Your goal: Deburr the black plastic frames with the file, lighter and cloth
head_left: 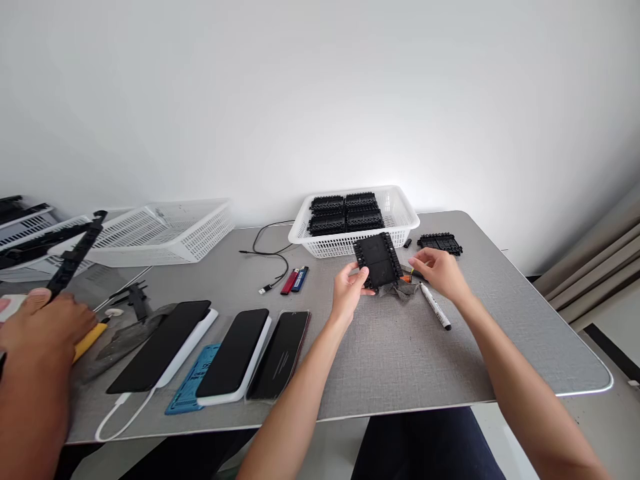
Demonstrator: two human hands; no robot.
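Note:
My left hand (349, 288) grips a black plastic panel (377, 261) with toothed edges by its lower left side, tilted up above the table. To the right of it, my right hand (440, 269) is closed in a pinch; a small bit of yellow shows by the fingertips, too small to name. Under and beside the panel lie a grey cloth (400, 289) and a small orange item (406, 279), partly hidden. A white marker (435, 307) rests just below my right hand, and its small black cap (407, 243) seems to lie near the basket.
A white basket (295, 233) holds several black panels; another panel (440, 243) lies to its right. Two lighters (294, 281), a black cable (277, 253) and several phones (234, 353) are to the left. At far left, a co-worker's hand (50, 327) holds a long black part (77, 257).

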